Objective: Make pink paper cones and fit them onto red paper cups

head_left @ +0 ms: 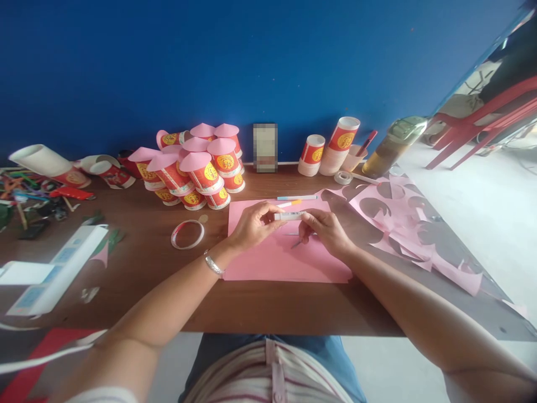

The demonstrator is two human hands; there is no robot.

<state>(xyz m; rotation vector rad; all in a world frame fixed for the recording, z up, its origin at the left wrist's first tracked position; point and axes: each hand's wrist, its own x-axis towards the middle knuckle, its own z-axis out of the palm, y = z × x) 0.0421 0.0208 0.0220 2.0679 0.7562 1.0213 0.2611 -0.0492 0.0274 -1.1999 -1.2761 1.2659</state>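
Note:
Above a pink paper sheet [260, 260], a small whitish tube with faint print [289, 216] lies level between my two hands. My left hand [254, 226] pinches its left end between thumb and fingers. At the other end, the thumb and finger of my right hand [326, 230] close on it. Two thin grey points [297, 244] stick out to the left below my right hand; their kind cannot be made out. Behind my hands, a light-blue pen [297, 197] and a white-and-orange pen [289, 204] rest near the sheet's far edge.
Stacked red paper cups with pink cone tops [197, 162] stand back left. A tape roll [187, 234] and a power strip [59, 268] lie left. To the right are cut pink scraps [403, 224], a small tape roll [343, 177] and a bottle [392, 146]. A phone-like block [265, 148] leans on the wall.

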